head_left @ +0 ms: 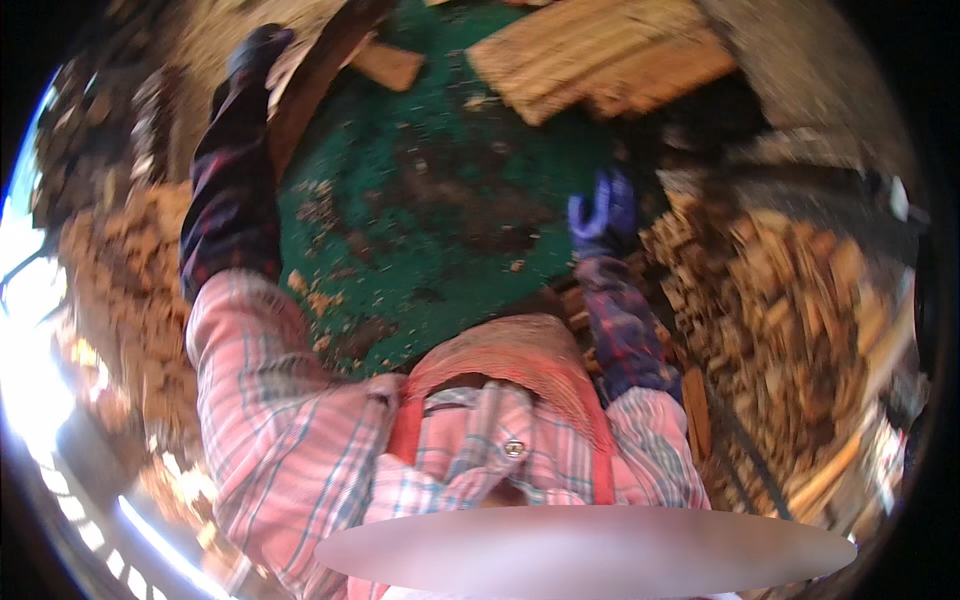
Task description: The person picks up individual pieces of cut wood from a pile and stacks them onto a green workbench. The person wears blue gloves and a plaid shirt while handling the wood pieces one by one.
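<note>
My right hand (pixel 605 215), in a blue-purple glove, is held over the right side of a green work surface (pixel 450 270). Its fingers are spread and hold nothing. Far out on the left, my left hand (pixel 258 52) is in a dark glove beside a long brown wooden plank (pixel 318 85). Blur hides how its fingers lie and whether they touch the plank. Just right of the plank lies a small pale wood block (pixel 390 65). Several light wooden boards (pixel 600 55) lie together at the far right of the surface.
Wood chips (pixel 315 290) and dark stains cover parts of the green surface. A large heap of small wood pieces (pixel 770 310) is on the right, another wood pile (pixel 125 290) on the left. A red apron (pixel 500 350) stands out at my front.
</note>
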`<action>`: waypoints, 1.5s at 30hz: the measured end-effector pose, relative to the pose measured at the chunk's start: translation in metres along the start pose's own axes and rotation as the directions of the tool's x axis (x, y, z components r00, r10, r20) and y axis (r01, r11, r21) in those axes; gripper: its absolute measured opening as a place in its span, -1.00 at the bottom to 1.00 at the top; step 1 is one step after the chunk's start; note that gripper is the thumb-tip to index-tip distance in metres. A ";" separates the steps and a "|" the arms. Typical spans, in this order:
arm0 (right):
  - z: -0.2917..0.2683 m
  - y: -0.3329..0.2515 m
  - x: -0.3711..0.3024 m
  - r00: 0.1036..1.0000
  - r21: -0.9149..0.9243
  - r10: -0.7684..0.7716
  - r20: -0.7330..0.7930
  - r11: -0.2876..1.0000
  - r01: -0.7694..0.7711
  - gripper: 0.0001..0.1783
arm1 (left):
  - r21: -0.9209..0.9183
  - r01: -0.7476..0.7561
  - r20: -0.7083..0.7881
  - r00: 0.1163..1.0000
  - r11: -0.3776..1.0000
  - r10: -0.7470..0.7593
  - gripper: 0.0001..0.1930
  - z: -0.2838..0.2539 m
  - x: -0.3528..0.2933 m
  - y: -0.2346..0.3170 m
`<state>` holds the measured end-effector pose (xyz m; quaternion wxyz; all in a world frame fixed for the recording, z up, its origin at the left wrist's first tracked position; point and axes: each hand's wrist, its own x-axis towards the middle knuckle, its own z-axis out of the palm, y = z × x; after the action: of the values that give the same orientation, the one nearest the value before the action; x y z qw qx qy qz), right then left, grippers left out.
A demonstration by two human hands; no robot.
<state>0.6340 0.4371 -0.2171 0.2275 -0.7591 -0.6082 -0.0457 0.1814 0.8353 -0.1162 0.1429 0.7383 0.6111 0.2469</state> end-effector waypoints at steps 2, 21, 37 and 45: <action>-0.002 0.011 0.000 0.998 -0.048 0.043 0.035 0.998 -0.042 -0.44 | -0.505 0.149 0.273 0.962 0.850 -0.006 -0.50 0.054 -0.021 0.089; 0.023 0.019 0.144 0.396 0.637 0.818 0.418 0.048 -0.770 -0.09 | -0.556 0.177 0.144 0.983 0.813 -0.115 -0.13 0.219 -0.133 0.250; 0.009 -0.056 0.133 0.518 0.796 0.613 0.597 -0.372 -0.477 -0.32 | -0.559 0.089 0.013 0.995 0.824 -0.099 -0.24 0.240 -0.149 0.226; 0.045 -0.071 0.118 0.462 0.742 0.594 0.659 -0.410 -0.530 -0.50 | -0.451 0.042 0.000 0.999 0.892 -0.047 -0.34 0.241 -0.145 0.209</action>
<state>0.5882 0.5722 -0.1956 0.6634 -0.5754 0.0385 0.4768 0.4663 0.6722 -0.2382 0.3122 0.6696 0.5548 0.3825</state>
